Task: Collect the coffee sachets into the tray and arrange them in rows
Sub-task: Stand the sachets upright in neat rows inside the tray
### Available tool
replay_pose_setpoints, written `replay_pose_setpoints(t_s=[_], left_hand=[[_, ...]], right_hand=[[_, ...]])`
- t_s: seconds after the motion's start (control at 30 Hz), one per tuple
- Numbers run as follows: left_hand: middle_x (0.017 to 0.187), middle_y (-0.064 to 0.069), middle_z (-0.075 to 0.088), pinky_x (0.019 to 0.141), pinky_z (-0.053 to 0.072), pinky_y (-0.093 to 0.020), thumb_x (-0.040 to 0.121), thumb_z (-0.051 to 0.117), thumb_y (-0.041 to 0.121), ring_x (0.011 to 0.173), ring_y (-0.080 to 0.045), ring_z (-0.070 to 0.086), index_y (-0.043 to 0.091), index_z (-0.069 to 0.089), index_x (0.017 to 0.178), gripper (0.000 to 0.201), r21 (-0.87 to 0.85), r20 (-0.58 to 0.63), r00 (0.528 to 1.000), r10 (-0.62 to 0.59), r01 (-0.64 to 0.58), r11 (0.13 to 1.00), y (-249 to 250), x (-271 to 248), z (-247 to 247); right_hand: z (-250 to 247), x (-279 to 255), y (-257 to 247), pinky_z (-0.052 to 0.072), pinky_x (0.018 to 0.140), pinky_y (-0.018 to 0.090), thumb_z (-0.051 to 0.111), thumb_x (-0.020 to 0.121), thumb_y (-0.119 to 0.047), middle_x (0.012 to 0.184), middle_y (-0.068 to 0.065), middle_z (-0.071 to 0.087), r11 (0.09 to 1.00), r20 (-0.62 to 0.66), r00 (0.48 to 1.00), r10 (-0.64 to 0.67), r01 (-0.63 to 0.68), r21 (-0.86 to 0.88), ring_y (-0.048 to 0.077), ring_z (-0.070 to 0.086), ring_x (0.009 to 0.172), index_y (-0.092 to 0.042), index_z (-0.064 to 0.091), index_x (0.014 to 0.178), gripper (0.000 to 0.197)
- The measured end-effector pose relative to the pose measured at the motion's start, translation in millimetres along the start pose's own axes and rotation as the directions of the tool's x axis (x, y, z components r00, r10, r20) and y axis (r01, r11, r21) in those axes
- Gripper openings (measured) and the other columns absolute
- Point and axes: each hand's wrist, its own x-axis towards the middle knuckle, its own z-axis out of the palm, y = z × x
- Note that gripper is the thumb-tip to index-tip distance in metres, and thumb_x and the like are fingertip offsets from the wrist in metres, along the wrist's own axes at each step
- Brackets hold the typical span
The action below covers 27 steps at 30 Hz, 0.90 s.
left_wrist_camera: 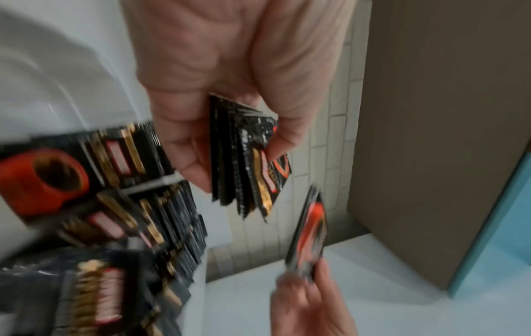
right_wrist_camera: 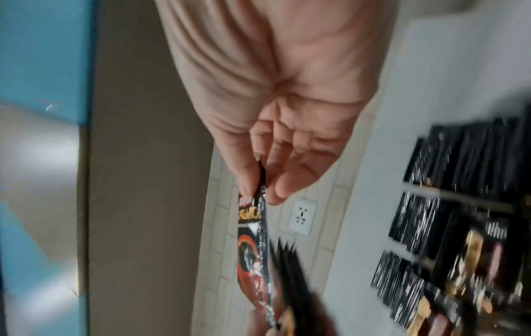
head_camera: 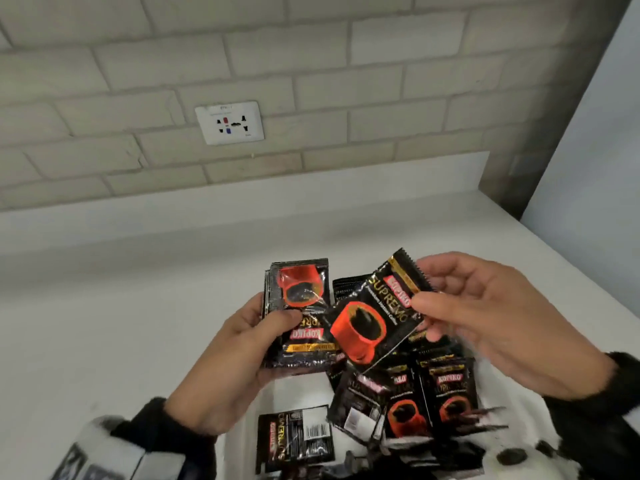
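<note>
My left hand (head_camera: pixel 273 320) grips a stack of black coffee sachets (head_camera: pixel 299 313) with a red cup print, thumb on the top one; the left wrist view shows the stack (left_wrist_camera: pixel 247 163) fanned edge-on in that hand (left_wrist_camera: pixel 229 147). My right hand (head_camera: pixel 424 317) pinches one sachet (head_camera: pixel 374 317) by its top corner, tilted and overlapping the stack's right side. Seen from the right wrist, this sachet (right_wrist_camera: pixel 252 238) hangs edge-on from thumb and fingers. Below both hands lie more sachets (head_camera: pixel 415 393), standing in packed rows (right_wrist_camera: pixel 459 204). The tray itself is not plainly visible.
One sachet (head_camera: pixel 294 434) lies back-side up on the white counter (head_camera: pixel 138 289) near me. A tiled wall with a socket (head_camera: pixel 229 123) rises behind. A grey pillar (head_camera: pixel 540 116) and a blue panel (head_camera: pixel 606 168) close off the right side.
</note>
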Motion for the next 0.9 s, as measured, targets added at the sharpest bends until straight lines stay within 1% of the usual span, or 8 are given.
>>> replay_pose_setpoints(t_s=[0.13,0.23,0.4,0.5,0.63,0.7,0.77,0.9], left_hand=[[0.084,-0.008,0.074,0.052,0.058,-0.032,0.06,0.062,0.019,0.064,-0.02,0.07,0.016,0.068,0.097,0.038,-0.054,0.06,0.998,-0.032,0.035,0.998,-4,-4,30],[0.068,-0.001,0.072,0.052,0.057,-0.036,0.059,0.056,0.021,0.059,-0.018,0.069,0.016,0.073,0.075,0.024,-0.183,0.102,0.994,-0.049,0.067,0.981,-6,-8,42],[0.088,-0.021,0.071,0.062,0.056,-0.048,0.054,0.079,0.027,0.071,-0.034,0.069,0.001,0.071,0.088,0.044,-0.434,0.147,0.984,-0.102,0.156,0.887,-12,-15,40],[0.069,-0.012,0.071,0.072,0.047,-0.046,0.062,0.063,0.022,0.063,-0.028,0.066,0.012,0.074,0.061,0.014,-0.411,0.086,0.989,-0.121,0.146,0.9,-16,-19,44],[0.066,-0.017,0.068,0.083,0.045,-0.05,0.061,0.059,0.016,0.07,-0.03,0.059,0.001,0.06,0.085,0.028,-0.363,0.061,0.978,-0.198,0.207,0.909,-23,-20,45],[0.067,-0.019,0.069,0.078,0.052,-0.053,0.061,0.058,0.014,0.069,-0.033,0.063,0.002,0.057,0.09,0.031,-0.352,0.043,0.978,-0.202,0.204,0.914,-25,-19,45],[0.076,-0.021,0.071,0.055,0.058,-0.047,0.061,0.057,0.014,0.068,-0.035,0.069,0.004,0.058,0.098,0.038,-0.333,0.047,0.984,-0.173,0.178,0.926,-28,-18,43],[0.082,-0.013,0.073,0.057,0.058,-0.042,0.067,0.056,0.012,0.075,-0.024,0.071,0.009,0.058,0.105,0.038,-0.236,0.008,0.999,-0.04,0.041,0.971,-30,-19,35]], right_hand=[[14,7,2,0.05,0.048,0.019,0.073,0.061,-0.006,0.067,0.0,0.067,0.999,-0.037,0.999,0.027,-0.026,0.031,0.011,0.059,0.052,-0.014,0.067,0.091,0.031],[18,11,4,0.048,0.047,0.019,0.067,0.075,0.003,0.066,-0.004,0.066,0.996,-0.12,0.993,0.012,-0.022,-0.084,0.009,0.057,0.049,-0.019,0.062,0.094,0.029],[20,7,8,0.048,0.054,0.022,0.068,0.077,-0.005,0.069,-0.007,0.067,0.968,-0.134,0.991,-0.013,-0.021,-0.249,0.012,0.058,0.047,-0.027,0.059,0.094,0.03],[26,5,12,0.048,0.053,0.02,0.069,0.076,-0.008,0.074,-0.004,0.066,0.954,-0.123,0.992,-0.026,-0.012,-0.3,0.011,0.058,0.048,-0.029,0.057,0.096,0.031],[32,2,21,0.05,0.06,0.026,0.072,0.072,-0.02,0.081,-0.007,0.068,0.935,-0.116,0.993,-0.022,-0.021,-0.353,0.011,0.062,0.053,-0.036,0.054,0.098,0.035],[32,1,25,0.052,0.057,0.024,0.073,0.073,-0.015,0.088,-0.002,0.065,0.952,-0.101,0.995,0.002,-0.033,-0.303,0.007,0.062,0.056,-0.035,0.05,0.103,0.043],[31,1,26,0.052,0.058,0.021,0.074,0.071,-0.017,0.099,-0.003,0.058,0.956,-0.127,0.992,-0.003,-0.035,-0.291,0.003,0.061,0.06,-0.038,0.047,0.105,0.049],[25,2,17,0.052,0.072,0.025,0.072,0.058,-0.045,0.102,-0.011,0.056,0.913,-0.154,0.986,-0.066,-0.003,-0.408,0.002,0.061,0.068,-0.045,0.046,0.103,0.052]])
